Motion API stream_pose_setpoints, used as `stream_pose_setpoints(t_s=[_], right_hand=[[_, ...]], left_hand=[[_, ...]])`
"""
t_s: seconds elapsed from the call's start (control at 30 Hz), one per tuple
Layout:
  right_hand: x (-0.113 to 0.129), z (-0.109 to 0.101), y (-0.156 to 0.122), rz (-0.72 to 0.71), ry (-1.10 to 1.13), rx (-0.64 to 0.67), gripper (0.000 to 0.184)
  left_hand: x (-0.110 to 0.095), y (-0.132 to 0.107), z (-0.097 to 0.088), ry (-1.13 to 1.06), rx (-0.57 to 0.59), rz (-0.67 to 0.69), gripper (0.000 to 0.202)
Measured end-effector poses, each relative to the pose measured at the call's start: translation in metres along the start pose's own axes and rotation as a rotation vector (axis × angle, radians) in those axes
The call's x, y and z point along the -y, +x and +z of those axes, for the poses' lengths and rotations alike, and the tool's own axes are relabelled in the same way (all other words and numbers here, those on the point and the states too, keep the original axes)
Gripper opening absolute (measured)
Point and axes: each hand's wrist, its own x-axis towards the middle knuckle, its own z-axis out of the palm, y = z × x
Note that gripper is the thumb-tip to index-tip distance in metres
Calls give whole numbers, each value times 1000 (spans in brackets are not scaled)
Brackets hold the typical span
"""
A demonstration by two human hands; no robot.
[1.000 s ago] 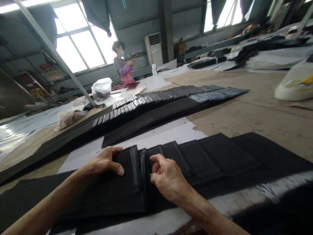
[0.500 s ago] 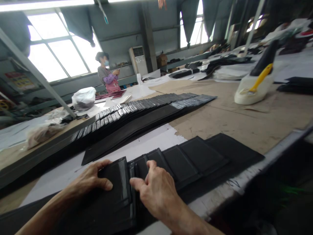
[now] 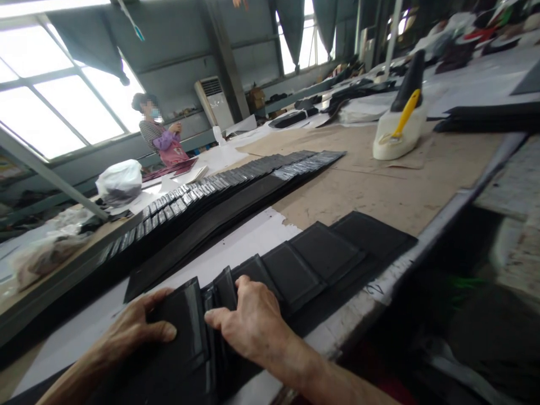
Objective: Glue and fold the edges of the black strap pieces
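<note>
My left hand (image 3: 145,323) grips a stack of flat black panels (image 3: 179,343), thumb lying on the top face and fingers at the far edge. A shiny grey strip runs along the stack's right edge. Close by on the right, my right hand (image 3: 253,320) has its thumb near that edge and its forefinger over a tilted black panel (image 3: 225,287) held between them; its other fingers are curled and partly hidden. More black panels (image 3: 291,270) overlap in a fanned row to the right, along the table's front edge.
Beyond the white paper (image 3: 253,236) lie long rows of black strips (image 3: 202,225) with shiny ends. A white container (image 3: 400,132) with a yellow-handled brush (image 3: 407,115) stands at the right on the brown table covering (image 3: 320,191). Across the table stands a person (image 3: 162,132).
The view has turned to the right, so everything sits further left. A panel beneath my right hand is now more tilted up and closer to the stack in my left hand.
</note>
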Motion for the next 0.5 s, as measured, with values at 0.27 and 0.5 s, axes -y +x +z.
stream_pose_setpoints(t_s=[0.27,0.5], right_hand=[[1,29,-18,-119,13,70,56],[6,0,-26,32,276,111,46]], left_hand=[[-1,-3,0,-70,-74,5,58],[-30,-15,-7,-121,-130,-101,58]])
